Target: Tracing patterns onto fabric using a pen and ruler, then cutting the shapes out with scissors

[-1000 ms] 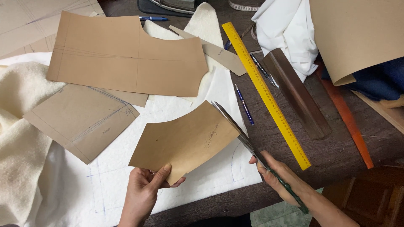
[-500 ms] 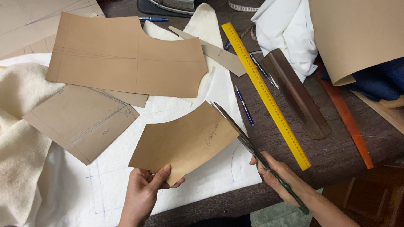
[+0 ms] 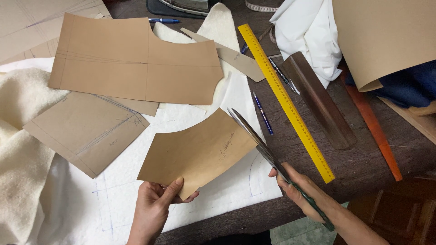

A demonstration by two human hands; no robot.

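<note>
I am in the cutting step. My left hand (image 3: 154,206) pinches the near corner of a brown paper pattern piece (image 3: 195,152) and holds it up, a little above the white fabric (image 3: 136,195). My right hand (image 3: 302,190) is closed around the dark handle of long scissors (image 3: 268,154). The blades lie along the right edge of the piece and look nearly together, but I cannot tell if paper is between them. I judge that the trimming of this edge is in progress. The next move asks me to keep the paper tight with my left grip and guide the blades straight along the edge, so the cut does not wander.

The worktop (image 3: 363,163) is dark wood. On the fabric, further away, lie a large pattern sheet (image 3: 131,61) and a smaller one (image 3: 86,131) to the left. To the right of the scissors are a blue pen (image 3: 262,112), a yellow ruler (image 3: 284,97), a dark wooden ruler (image 3: 322,102) and an orange strip (image 3: 374,127). White cloth (image 3: 309,31) is at the far side, fleece (image 3: 20,149) at the left. Of the room I see only a patch of floor near me.
</note>
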